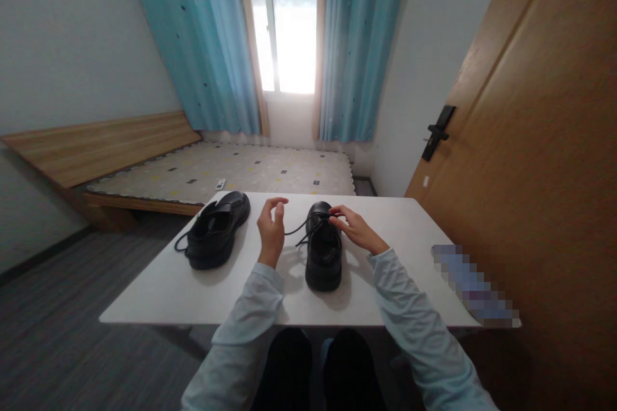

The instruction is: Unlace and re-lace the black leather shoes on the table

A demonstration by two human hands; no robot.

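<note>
Two black lace-up shoes stand on a white table (159, 289). The right shoe (324, 257) points away from me, its laces loose over the tongue. My right hand (355, 230) rests on that shoe's top, fingers pinching a lace near the eyelets. My left hand (270, 231) hovers just left of the same shoe, thumb and fingers curled; a lace end (295, 230) runs toward it, but I cannot tell whether it is held. The left shoe (216, 231) lies apart at the table's left, its lace hanging over the edge.
A wooden door (530, 141) with a black handle (436, 131) stands close on the right. Beyond the table lies a low bed (231, 170) with a small white remote (220, 183) on it. Blue curtains flank a bright window. A blurred patch sits at the table's right edge.
</note>
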